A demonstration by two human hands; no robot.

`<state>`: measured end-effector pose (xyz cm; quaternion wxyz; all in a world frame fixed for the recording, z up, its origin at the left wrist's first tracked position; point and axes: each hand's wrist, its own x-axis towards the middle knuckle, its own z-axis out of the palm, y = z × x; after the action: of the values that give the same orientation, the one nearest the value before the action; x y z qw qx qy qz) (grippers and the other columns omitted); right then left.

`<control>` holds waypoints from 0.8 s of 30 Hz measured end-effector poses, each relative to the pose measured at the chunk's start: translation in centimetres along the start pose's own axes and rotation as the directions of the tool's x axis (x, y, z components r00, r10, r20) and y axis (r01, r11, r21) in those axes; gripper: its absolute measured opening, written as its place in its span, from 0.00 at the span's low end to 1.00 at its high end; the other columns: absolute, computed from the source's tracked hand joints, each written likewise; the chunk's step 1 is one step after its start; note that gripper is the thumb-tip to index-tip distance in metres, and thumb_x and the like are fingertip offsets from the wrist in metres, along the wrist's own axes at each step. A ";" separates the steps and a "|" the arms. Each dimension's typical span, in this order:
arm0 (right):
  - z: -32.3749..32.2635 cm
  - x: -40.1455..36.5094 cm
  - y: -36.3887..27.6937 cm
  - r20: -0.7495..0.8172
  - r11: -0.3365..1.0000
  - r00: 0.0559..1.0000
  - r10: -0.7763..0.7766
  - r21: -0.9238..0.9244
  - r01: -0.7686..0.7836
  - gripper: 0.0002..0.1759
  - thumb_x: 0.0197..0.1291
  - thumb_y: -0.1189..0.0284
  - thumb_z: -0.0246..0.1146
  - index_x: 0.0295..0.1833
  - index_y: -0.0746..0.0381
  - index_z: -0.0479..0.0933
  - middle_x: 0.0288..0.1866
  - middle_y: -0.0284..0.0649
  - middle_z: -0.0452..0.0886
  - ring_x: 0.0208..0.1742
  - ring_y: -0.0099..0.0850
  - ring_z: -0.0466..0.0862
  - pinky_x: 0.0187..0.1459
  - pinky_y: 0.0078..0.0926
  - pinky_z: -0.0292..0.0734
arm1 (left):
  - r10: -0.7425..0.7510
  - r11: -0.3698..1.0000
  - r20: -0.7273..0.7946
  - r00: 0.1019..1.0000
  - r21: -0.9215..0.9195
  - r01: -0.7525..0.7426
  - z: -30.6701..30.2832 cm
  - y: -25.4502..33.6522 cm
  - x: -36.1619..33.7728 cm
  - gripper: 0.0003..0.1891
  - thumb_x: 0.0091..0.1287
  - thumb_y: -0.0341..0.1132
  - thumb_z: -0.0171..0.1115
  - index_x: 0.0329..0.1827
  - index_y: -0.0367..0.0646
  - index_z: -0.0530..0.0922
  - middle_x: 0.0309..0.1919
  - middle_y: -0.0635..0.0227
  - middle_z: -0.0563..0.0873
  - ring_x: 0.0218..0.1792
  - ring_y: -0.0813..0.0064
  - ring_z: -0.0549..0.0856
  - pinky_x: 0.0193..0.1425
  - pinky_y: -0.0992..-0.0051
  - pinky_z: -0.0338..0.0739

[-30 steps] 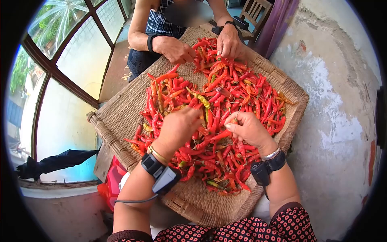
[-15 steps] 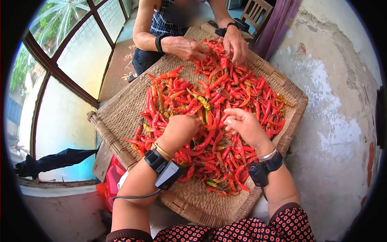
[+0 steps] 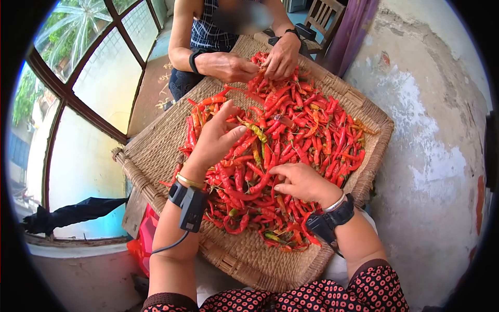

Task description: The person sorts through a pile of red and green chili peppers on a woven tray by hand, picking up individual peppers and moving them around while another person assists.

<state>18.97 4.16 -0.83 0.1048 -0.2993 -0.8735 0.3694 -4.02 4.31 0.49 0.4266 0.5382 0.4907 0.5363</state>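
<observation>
A broad heap of red chili peppers [image 3: 291, 151], with a few yellow-green ones among them, lies on a woven tray [image 3: 156, 132]. Over the left side of the heap is my left hand [image 3: 215, 138], fingers stretched forward and thumb apart, with nothing visible in it. My right hand [image 3: 304, 183] hangs low above the middle of the peppers, palm down. Its fingers are loosely bent and apart, pointing left, and no chili shows in them. Whether its fingertips touch the peppers beneath cannot be made out.
Across the tray, another person's hands [image 3: 254, 65] work at the far end of the heap. A rough plaster wall [image 3: 426, 156] stands on the right, windows [image 3: 86, 156] on the left. A folded black umbrella [image 3: 78, 212] and a wooden chair [image 3: 322, 23] are nearby.
My left hand has moved forward and left, and its fingers have spread. My right hand has come back towards me and slightly left. The other person's hands have drawn closer together.
</observation>
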 end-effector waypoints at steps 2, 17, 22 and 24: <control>0.4 0.1 -0.5 0.021 1.000 1.000 -0.003 -0.008 0.004 0.22 0.50 0.69 0.62 0.52 0.64 0.72 0.37 0.47 0.79 0.39 0.40 0.80 0.42 0.33 0.74 | -0.126 0.895 0.070 0.990 0.437 0.083 -0.3 0.0 0.4 0.25 0.57 0.30 0.63 0.58 0.36 0.68 0.48 0.63 0.79 0.44 0.76 0.79 0.46 0.76 0.75; 1.6 -0.1 -1.1 0.087 0.944 0.995 -0.048 -0.323 0.074 0.10 0.45 0.73 0.62 0.34 0.61 0.70 0.24 0.45 0.77 0.32 0.46 0.80 0.33 0.44 0.73 | 0.138 0.233 0.383 0.914 0.884 -0.405 3.2 -2.8 -1.1 0.12 0.55 0.33 0.58 0.42 0.42 0.77 0.37 0.66 0.79 0.37 0.66 0.81 0.36 0.69 0.77; -0.3 -1.2 -1.7 0.000 0.939 0.997 -0.073 -0.337 0.069 0.10 0.45 0.71 0.63 0.33 0.61 0.70 0.23 0.44 0.77 0.31 0.45 0.79 0.31 0.43 0.73 | 0.180 0.113 0.405 0.896 0.897 -0.428 4.2 -2.6 1.1 0.10 0.53 0.30 0.58 0.40 0.42 0.75 0.33 0.65 0.77 0.34 0.65 0.82 0.31 0.68 0.76; -1.0 -2.0 -1.7 -0.037 0.939 0.996 -0.075 -0.339 0.058 0.10 0.45 0.71 0.63 0.32 0.61 0.70 0.23 0.44 0.77 0.30 0.45 0.79 0.31 0.42 0.73 | 0.085 0.035 0.384 0.919 0.921 -0.388 4.3 -3.5 1.6 0.08 0.54 0.31 0.56 0.37 0.44 0.76 0.33 0.65 0.78 0.30 0.69 0.83 0.28 0.71 0.77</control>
<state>20.20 2.57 1.15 0.0861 -0.2921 -0.9307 0.2029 -0.13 6.69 -3.01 -0.0943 0.8119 0.5730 0.0607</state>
